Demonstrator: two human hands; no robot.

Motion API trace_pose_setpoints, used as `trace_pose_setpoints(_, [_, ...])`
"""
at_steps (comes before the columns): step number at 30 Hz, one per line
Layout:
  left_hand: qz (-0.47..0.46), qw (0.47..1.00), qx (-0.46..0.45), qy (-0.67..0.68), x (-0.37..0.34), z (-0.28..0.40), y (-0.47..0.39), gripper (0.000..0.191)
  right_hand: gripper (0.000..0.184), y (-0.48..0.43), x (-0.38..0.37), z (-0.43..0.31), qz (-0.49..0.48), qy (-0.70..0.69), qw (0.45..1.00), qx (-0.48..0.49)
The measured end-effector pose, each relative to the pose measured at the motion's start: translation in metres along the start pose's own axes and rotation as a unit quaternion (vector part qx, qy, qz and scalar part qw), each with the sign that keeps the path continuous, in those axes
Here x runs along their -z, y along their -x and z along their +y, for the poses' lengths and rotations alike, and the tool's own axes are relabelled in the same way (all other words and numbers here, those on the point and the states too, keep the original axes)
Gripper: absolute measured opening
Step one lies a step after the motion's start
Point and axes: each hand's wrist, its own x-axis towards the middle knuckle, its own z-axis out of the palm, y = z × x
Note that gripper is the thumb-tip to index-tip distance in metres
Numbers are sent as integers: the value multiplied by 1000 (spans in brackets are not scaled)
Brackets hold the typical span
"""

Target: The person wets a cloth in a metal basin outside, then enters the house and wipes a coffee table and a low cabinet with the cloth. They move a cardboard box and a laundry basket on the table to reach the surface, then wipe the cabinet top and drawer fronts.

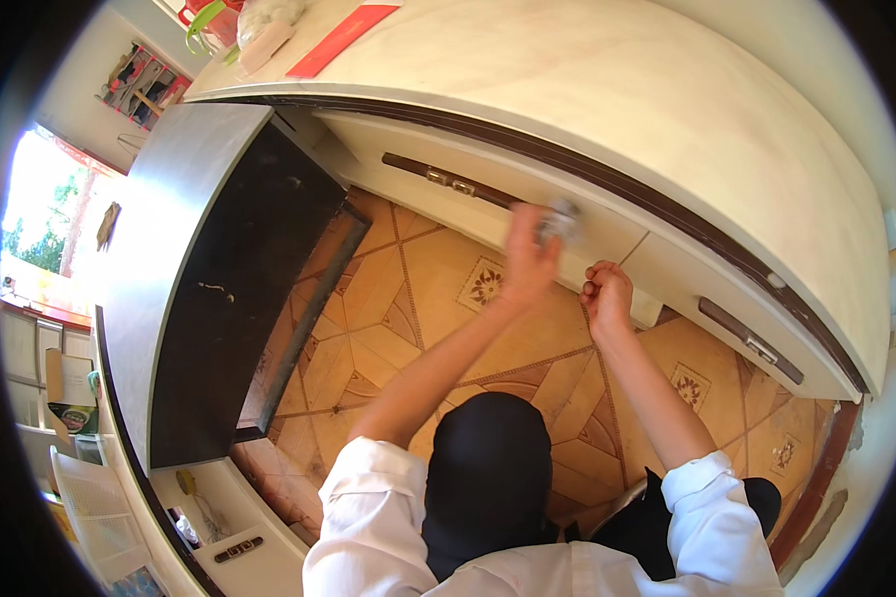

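My left hand (532,257) is blurred, with its fingers around a crumpled silvery-grey thing (560,222), in front of the upper part of a cream cabinet front (605,216). What this thing is cannot be made out. A long dark brown handle (452,183) with metal fittings reaches to just left of that hand. Lower and to the right, my right hand (608,295) has its fingers curled together beside the gap between two cabinet fronts, and nothing shows in it. A second brown handle (750,339) lies further right.
Above the cabinets runs a cream countertop (567,82) with a red strip (343,37) and plastic bags. To the left stands a cabinet with a dark side panel (224,291). An open drawer (224,500) at lower left holds a cord. Patterned tiles (485,283) cover the floor.
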Motion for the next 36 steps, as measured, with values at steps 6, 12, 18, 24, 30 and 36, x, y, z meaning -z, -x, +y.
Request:
trace_pose_setpoints(6, [285, 927, 63, -237, 148, -85, -111, 29, 11, 13, -41, 5, -101, 5, 994, -40])
trace_pose_setpoints(12, [363, 859, 95, -348, 217, -179, -179, 29, 12, 15, -51, 26, -59, 20, 995, -77])
trace_pose_setpoints(18, [258, 898, 24, -357, 183, -206, -136, 27, 13, 24, -33, 25, 10, 9, 1000, -26])
trace_pose_setpoints(24, [146, 921, 64, -354, 144, -196, -66, 27, 13, 24, -35, 26, 4, 33, 999, 2])
trace_pose_setpoints(30, [-81, 923, 357, 114, 66, -71, 3, 18, 25, 23, -32, 17, -50, 77, 996, 13])
trace_pose_setpoints(36, [-190, 887, 352, 232, 22, 35, -15, 15, 48, 56, -31, 4, 2, 118, 944, 308])
